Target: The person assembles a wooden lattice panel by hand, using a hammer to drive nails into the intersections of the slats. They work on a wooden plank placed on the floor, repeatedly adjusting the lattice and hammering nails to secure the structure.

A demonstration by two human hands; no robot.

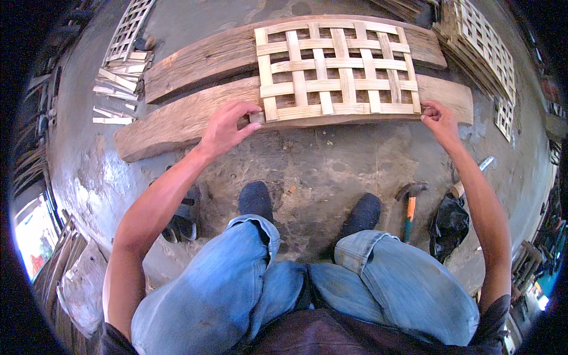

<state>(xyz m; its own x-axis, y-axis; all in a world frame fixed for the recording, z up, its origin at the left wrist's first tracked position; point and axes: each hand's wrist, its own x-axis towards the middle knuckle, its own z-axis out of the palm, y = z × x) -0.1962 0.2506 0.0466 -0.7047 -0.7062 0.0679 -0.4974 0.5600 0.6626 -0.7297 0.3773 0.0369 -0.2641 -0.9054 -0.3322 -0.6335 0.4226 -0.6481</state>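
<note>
A woven lattice panel point(345, 73) of pale bamboo strips lies flat across two thick wooden planks point(183, 121). By its near left corner my left hand point(228, 127) is closed, thumb and fingers on a small wooden block point(256, 117) that sits against the panel's edge. At the near right corner my right hand point(441, 120) has its fingers curled and pinched together. Whatever is between those fingertips is too small and covered to name. Both hands are at the near plank's front edge.
Stacked lattice panels point(486, 50) stand at the far right. Loose strips point(118, 86) lie at the far left, below another lattice panel point(127, 29). A hammer point(410, 207) with an orange and green handle and a black bag point(449, 225) lie near my right leg.
</note>
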